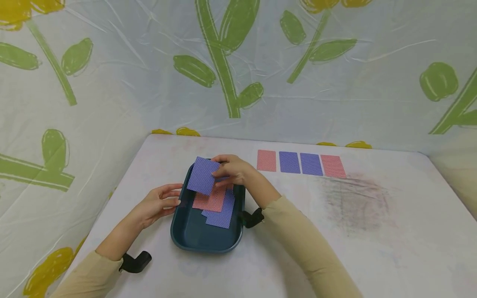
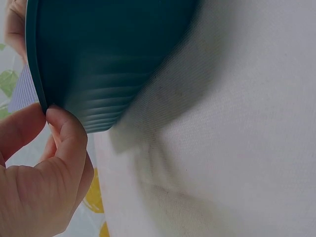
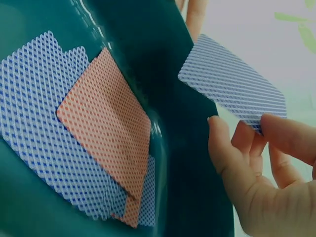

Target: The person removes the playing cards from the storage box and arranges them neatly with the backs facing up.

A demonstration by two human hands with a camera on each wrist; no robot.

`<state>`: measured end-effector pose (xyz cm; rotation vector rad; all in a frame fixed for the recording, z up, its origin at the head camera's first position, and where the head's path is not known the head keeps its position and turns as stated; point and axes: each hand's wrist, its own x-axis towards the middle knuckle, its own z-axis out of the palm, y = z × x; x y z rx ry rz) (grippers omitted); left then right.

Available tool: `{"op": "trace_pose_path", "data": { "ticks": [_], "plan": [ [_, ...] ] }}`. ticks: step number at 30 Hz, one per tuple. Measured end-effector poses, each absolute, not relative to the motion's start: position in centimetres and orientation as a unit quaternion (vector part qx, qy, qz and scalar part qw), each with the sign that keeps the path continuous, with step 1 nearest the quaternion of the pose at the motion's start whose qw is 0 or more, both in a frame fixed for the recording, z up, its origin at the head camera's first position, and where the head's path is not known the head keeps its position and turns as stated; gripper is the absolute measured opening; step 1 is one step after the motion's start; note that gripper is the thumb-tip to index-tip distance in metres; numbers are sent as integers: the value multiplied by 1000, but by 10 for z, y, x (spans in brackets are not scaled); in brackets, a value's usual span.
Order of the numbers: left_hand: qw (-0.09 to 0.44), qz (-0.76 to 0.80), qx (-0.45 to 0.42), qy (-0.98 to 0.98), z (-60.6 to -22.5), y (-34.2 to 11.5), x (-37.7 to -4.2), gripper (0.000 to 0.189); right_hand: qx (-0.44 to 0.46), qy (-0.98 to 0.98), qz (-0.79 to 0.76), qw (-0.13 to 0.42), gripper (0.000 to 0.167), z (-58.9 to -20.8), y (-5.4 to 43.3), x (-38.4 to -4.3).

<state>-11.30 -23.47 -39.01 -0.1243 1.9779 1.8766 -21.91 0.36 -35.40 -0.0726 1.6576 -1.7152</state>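
A dark teal plastic tray (image 1: 205, 240) sits on a white-covered table (image 1: 410, 248), and a person's two bare hands work at it. At the tray's left edge is the left hand (image 1: 159, 203); the head view shows only its fingers against the rim, but the left wrist view reveals thumb and finger pinching that rim. Over the tray's far end, the right hand (image 1: 232, 169) holds a blue-backed playing card (image 1: 202, 176) by its edge. The right wrist view makes the grip clear, with thumb and fingers narrowed on one end of the card, which tilts above the pile without touching it.

Inside the tray, a red-backed card (image 1: 211, 201) overlaps blue-backed cards (image 1: 222, 218). The right wrist view also shows more card edges, red and blue, tucked beneath; their exact number cannot be told. The left wrist view hides this pile and shows instead the tray's outer wall, with ribs (image 2: 101, 101) along it.

Only the head view shows the row to the right of the tray's far end: outward from the tray, red card (image 1: 266, 160), blue card (image 1: 289, 162), second blue card (image 1: 311, 164) and last red card (image 1: 333, 166), with narrow gaps. Farther right of the tray, nearer the person than the row, lies a dark smudge (image 1: 354, 205).
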Motion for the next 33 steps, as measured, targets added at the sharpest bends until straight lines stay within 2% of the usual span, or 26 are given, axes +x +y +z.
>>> {"op": "trace_pose_path", "data": {
  "ticks": [10, 20, 33],
  "plan": [
    [203, 669, -43, 713, -389, -233, -112, 58, -44, 595, -723, 348, 47, -355, 37, -218],
    [206, 669, -42, 713, -390, -234, -112, 59, -11, 567, -764, 308, 35, -358, 78, -221],
    [209, 679, -37, 703, -391, -235, -114, 59, 54, 606, -741, 286, 57, -388, 128, -224]
  ]
}}
